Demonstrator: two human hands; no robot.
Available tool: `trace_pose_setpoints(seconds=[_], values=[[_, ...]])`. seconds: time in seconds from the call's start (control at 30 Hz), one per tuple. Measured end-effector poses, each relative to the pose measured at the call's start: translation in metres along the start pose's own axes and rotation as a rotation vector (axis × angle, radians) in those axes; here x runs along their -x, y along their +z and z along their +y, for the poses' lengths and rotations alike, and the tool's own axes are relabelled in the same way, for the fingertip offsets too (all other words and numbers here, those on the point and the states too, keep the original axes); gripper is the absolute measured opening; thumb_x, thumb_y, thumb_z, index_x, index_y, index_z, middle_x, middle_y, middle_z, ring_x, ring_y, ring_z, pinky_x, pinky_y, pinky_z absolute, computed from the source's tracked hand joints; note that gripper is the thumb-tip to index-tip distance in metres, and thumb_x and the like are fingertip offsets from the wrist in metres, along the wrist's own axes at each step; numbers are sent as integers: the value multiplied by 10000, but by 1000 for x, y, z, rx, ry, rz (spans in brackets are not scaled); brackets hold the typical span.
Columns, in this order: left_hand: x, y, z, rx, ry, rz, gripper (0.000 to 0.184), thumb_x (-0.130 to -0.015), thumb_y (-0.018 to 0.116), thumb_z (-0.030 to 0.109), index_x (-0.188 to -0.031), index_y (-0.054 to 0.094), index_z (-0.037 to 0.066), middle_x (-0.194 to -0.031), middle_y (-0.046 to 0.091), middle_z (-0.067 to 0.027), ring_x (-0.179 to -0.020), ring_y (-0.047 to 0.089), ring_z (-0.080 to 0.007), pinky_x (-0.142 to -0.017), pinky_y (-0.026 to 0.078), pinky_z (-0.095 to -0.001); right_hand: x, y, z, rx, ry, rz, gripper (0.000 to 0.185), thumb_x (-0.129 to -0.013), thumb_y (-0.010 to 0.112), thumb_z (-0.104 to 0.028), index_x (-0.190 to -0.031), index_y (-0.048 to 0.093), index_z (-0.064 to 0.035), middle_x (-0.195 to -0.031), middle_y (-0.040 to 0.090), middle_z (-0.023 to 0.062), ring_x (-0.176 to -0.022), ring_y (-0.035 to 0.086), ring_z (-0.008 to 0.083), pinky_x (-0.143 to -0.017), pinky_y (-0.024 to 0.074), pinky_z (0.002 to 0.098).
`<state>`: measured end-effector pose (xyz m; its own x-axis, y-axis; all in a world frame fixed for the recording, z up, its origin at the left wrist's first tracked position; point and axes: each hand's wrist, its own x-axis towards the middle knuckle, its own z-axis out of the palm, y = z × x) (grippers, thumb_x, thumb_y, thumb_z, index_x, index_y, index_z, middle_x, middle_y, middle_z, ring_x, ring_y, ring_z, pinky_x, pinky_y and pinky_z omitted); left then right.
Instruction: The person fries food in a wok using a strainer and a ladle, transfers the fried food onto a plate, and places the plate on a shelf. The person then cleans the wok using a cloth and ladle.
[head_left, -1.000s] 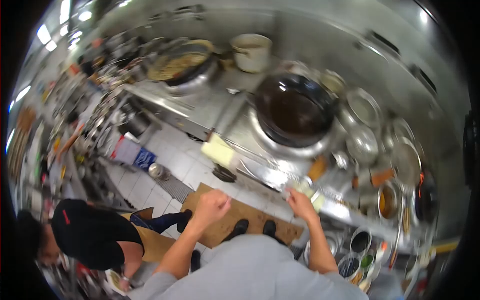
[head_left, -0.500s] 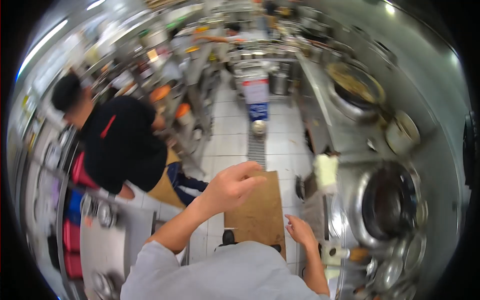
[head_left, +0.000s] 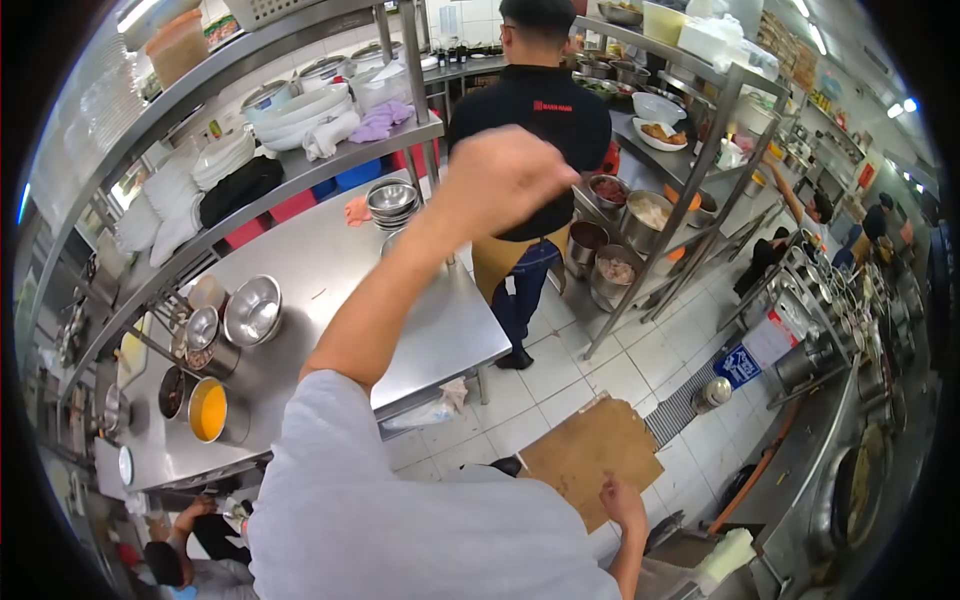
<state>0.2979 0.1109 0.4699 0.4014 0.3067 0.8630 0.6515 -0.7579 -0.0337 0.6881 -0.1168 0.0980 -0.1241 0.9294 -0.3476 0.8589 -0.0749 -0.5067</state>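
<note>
My left hand (head_left: 510, 180) is raised high in front of me, fingers curled together and slightly blurred, with nothing visible in it. Behind it, in my line of sight, is the black shirt (head_left: 535, 110) of a co-worker whose back faces me. Below my left forearm lies a steel worktable (head_left: 330, 270), with a stack of steel bowls (head_left: 392, 203) near its far end. Low on my right side, my right hand (head_left: 622, 500) hangs over a brown floor mat (head_left: 580, 455), its fingers loosely bent and apart, touching nothing.
On the table's left stand a steel bowl (head_left: 253, 310) and a pot of orange liquid (head_left: 210, 410). A steel shelf (head_left: 290, 190) carries dishes and cloths. Food pots (head_left: 645, 220) stand beyond the co-worker. At lower left another person (head_left: 200, 560) is low down. A wok (head_left: 860, 490) sits at right.
My view has swung left, bringing the worktable and shelf to the middle. My left hand is higher and its fingers more curled. The co-worker now appears further right in view.
</note>
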Motion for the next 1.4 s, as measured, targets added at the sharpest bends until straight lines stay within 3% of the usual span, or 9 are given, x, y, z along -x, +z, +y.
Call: trace_pose_setpoints(seconds=[0.17,0.27,0.37,0.73,0.97,1.07,1.17,1.23,1.4], values=[[57,-76,-125,-482,-237,216,209,-833,693,179,-1018,690,82,-1032,664,-125,-1023,602,-319,-890,474,-418,-44,-27,-31,-41,-97,104,414,-862,611,-207,-1254,586,-76,-1020,696,189,-945,665,377,-812,523,456],[117,-123,-218,-750,-460,89,529,-811,710,236,-1288,561,61,-1273,573,-196,-1226,506,-373,-1057,396,-448,-52,-20,-38,2,-87,75,412,-880,586,-210,-1270,576,-77,-1014,697,188,-944,660,385,-826,520,465],[157,-138,-272,-789,-696,-102,729,-772,764,357,-1394,491,92,-1346,524,-198,-1252,495,-374,-1065,396,-455,-51,-15,-47,16,-100,-36,439,-886,591,-215,-1303,570,-83,-1011,701,171,-940,665,357,-829,521,445],[142,-129,-284,-970,-953,-235,692,-805,705,396,-1418,470,178,-1314,510,-198,-1116,596,-418,-930,498,-506,-37,12,-24,-1,-107,-118,435,-905,609,-253,-1302,563,-81,-1024,691,184,-961,654,361,-827,512,447],[163,-139,-317,-842,-912,-212,663,-858,656,428,-1421,450,145,-1326,505,-226,-1154,572,-412,-969,465,-492,-39,9,-40,-54,-33,-148,441,-884,601,-222,-1295,546,-72,-1122,654,222,-1043,615,415,-878,495,483],[166,-143,-307,-833,-781,38,571,-891,649,355,-1354,493,59,-1256,548,-225,-1114,604,-404,-926,491,-467,-40,7,-39,-70,-30,-142,420,-883,602,-220,-1272,558,-68,-1098,659,228,-1032,617,418,-869,497,484],[142,-149,-274,-504,-743,443,566,-911,655,299,-1340,473,-20,-1290,545,-217,-1132,602,-381,-960,483,-470,-48,5,-37,-72,-10,-130,393,-882,606,-218,-1242,574,-63,-1064,664,231,-1014,619,420,-862,496,487],[118,-123,-220,552,-697,809,559,-926,648,229,-1363,436,-46,-1359,510,-209,-1208,563,-370,-1023,454,-505,-48,2,-37,-52,22,-159,382,-882,609,-219,-1230,580,-62,-1048,666,230,-1004,619,422,-861,495,489],[99,-9,-139,1536,-633,400,760,-949,589,318,-1522,195,13,-1500,337,-283,-1345,412,-442,-1045,451,-524,-44,-5,-43,0,-37,-26,423,-883,611,-216,-1287,564,-101,-1041,687,188,-964,655,371,-821,514,440]])
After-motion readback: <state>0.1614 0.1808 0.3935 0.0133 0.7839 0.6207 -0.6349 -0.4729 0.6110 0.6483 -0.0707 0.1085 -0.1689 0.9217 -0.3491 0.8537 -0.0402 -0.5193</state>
